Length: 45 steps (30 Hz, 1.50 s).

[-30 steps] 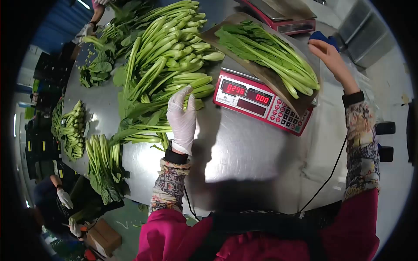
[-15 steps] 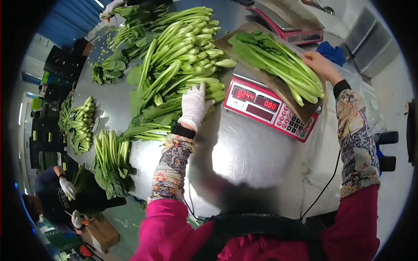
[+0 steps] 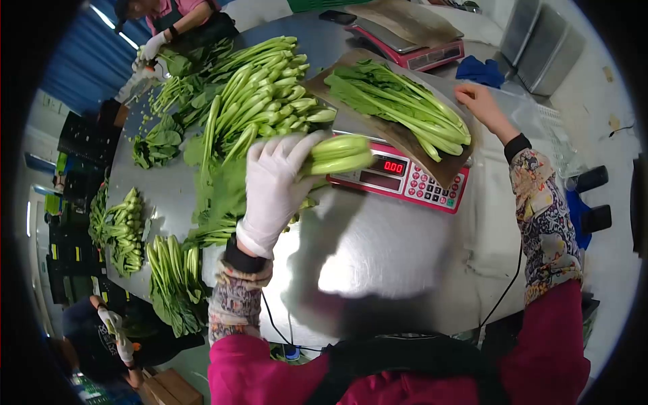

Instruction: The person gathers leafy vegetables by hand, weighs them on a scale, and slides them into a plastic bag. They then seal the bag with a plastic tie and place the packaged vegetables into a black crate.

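Observation:
My left hand [image 3: 277,192], in a white glove, is closed around a few thick green vegetable stalks [image 3: 341,154], lifted above the table, their cut ends pointing right. Behind it lies a large pile of leafy green vegetables [image 3: 260,84]. A bunch of the same greens [image 3: 405,111] rests on a brown sheet [image 3: 435,169] on top of the red and white digital scale [image 3: 385,185]. The stalks in my left hand hide part of its display; one readout shows 0.00. Bare, with fingers curled, my right hand [image 3: 482,108] hovers just right of the bunch, apart from it.
A second red scale [image 3: 412,57] stands behind, near a blue cloth [image 3: 480,71]. More greens [image 3: 174,280] lie along the table's left side. One co-worker's gloved hand [image 3: 154,46] works at the far left; another co-worker [image 3: 101,337] is at lower left.
My left hand has picked up stalks from the pile and raised them. My right hand has let go of the bunch on the scale and drawn slightly away. The view has shifted.

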Tool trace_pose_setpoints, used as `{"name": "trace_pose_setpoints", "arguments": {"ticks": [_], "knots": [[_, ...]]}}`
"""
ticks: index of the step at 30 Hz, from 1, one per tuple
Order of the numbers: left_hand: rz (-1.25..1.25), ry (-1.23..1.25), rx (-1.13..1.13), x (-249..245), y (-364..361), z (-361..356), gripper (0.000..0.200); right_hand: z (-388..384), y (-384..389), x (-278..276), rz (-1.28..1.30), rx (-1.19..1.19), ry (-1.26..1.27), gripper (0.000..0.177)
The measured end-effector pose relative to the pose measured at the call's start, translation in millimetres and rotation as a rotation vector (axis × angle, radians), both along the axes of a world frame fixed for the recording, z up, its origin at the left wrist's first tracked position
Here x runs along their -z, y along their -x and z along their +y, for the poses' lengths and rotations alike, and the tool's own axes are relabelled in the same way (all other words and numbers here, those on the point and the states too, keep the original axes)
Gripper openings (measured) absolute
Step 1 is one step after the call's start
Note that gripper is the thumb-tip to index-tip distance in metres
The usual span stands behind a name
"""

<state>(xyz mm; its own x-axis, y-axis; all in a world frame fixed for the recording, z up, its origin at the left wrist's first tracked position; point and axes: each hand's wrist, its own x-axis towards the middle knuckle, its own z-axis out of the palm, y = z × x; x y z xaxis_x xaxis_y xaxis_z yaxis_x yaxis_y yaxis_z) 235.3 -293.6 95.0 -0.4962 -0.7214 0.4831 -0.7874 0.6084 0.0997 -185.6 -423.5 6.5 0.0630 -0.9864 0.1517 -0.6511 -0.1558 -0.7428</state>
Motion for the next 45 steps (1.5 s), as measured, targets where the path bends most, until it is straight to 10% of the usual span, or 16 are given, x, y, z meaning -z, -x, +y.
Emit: {"name": "trace_pose_setpoints", "arguments": {"ticks": [4,8,11,16,25,32,38,41,45], "knots": [[0.039,0.001,0.453,-18,59,-52,0.064,-4,11,11,-0.021,0.009,-0.029,0.026],[-0.107,-0.218,0.486,35,85,-93,0.066,-5,17,3,0.026,-0.031,-0.118,0.028],[0.253,-0.281,0.497,32,72,-89,0.054,2,4,-9,-0.145,-0.01,-0.034,0.029],[1.082,-0.68,-0.012,27,25,-66,0.026,-24,5,-4,-0.101,-0.024,-0.133,0.033],[0.916,-1.183,-0.134,52,33,-70,0.06,-70,-8,-3,-0.225,-0.022,-0.347,0.036],[1.243,-1.301,-0.046,76,62,-62,0.036,7,-76,-47,0.002,-0.151,-0.519,0.055],[0.28,-0.664,-0.18,52,30,37,0.034,230,-155,-31,-0.625,-0.116,-0.591,0.044],[0.265,-0.584,-0.175,78,19,97,0.033,324,-195,4,-1.187,0.047,-0.772,0.032],[0.063,-0.432,-0.202,137,21,142,0.024,375,-236,31,-1.186,-0.018,-1.077,0.034]]}}
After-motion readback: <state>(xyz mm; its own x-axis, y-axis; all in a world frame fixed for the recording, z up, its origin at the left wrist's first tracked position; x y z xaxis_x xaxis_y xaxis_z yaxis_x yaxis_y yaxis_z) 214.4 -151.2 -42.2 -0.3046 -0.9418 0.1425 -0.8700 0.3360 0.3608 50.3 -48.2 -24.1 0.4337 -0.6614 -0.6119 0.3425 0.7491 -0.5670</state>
